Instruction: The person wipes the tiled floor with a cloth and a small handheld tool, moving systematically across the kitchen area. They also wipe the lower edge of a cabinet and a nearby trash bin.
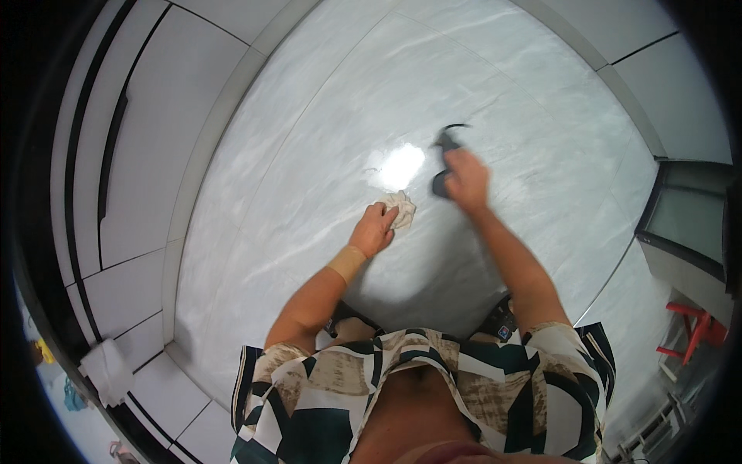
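My left hand (374,229) pinches a crumpled beige cloth (404,212) that rests on the glossy grey-white tiled floor (313,168). To its right, my right hand (470,181) grips a dark grey hand-held tool (448,142), blurred so that its exact kind is unclear. A thin black curved piece extends from the tool's far end, and a rounded dark part shows beside my fingers. Between the tool and the cloth, a bright light reflection lies on the tiles, just beyond the cloth. My feet in dark footwear (497,320) are partly hidden under my patterned shirt.
Pale cabinets with dark seams (162,110) line the left side; another cabinet (672,87) stands at upper right. A dark-framed glass panel (687,217) juts in at right, above a red stool (693,330). A whitish translucent item (107,371) sits on the left counter edge.
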Demonstrator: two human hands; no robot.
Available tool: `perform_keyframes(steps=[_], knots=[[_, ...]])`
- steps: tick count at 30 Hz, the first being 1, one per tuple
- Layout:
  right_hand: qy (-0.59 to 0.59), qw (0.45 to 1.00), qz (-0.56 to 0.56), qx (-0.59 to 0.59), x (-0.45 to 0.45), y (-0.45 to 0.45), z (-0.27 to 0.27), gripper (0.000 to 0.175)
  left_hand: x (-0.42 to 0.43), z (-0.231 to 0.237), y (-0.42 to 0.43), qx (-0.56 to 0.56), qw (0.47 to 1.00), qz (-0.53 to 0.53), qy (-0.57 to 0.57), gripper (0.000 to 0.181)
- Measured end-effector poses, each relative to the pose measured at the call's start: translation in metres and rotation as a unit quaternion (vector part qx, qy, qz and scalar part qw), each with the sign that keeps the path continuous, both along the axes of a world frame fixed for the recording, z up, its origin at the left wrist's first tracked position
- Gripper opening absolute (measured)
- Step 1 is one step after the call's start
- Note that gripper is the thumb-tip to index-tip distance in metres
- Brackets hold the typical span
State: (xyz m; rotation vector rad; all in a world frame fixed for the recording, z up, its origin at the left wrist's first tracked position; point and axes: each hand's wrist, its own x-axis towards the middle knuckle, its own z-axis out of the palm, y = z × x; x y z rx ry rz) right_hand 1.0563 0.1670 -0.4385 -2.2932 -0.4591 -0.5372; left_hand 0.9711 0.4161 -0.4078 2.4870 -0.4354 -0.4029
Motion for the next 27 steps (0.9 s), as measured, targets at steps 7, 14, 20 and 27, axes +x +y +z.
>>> perform_keyframes(steps=[7, 14, 20, 27], knots=[[0.228, 0.93, 0.281, -0.058, -0.119, 0.136, 0.013, 0.032, 0.004, 0.095, 0.12, 0.113, 0.971, -0.149, 0.152, 0.039], [0.389, 0.897, 0.116, 0.172, -0.024, 0.107, 0.016, 0.038, -0.099, 0.149, 0.209, 0.103, 0.961, 0.226, 0.125, 0.041], [0.112, 0.986, -0.054, -0.108, 0.065, 0.077, 0.014, 0.041, -0.162, 0.108, 0.18, -0.186, 0.817, 0.519, 0.168, 0.034], [0.131, 0.951, 0.274, -0.064, -0.09, 0.186, -0.003, 0.027, -0.137, 0.09, 0.197, -0.16, 0.874, 0.422, 0.179, 0.036]])
